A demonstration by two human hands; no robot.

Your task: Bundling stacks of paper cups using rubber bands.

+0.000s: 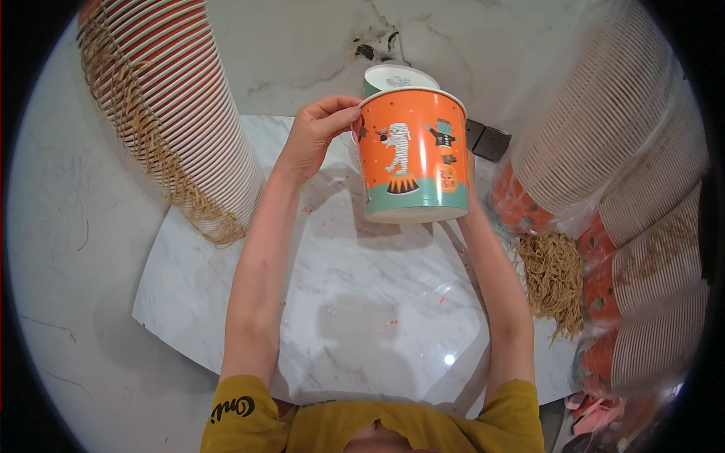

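Note:
An orange paper bucket (411, 151) with a green band at its base and a printed striped animal is held up over the table, rim upward. My left hand (326, 130) pinches its left rim between thumb and fingers. Right behind it shows a second bucket (400, 75) with a white base facing up and a green side; most of it is hidden. My right hand (471, 177) reaches up behind the orange bucket's right side. Its fingers are out of sight, so I cannot tell how they grip.
A tall stack of nested buckets (189, 98) with tan strands along it leans at the left. Several plastic-wrapped stacks (596, 98) line the right, beside a tan strand bundle (555, 279). A black box (489, 141) sits behind. Red specks dot the white marbled table (355, 302).

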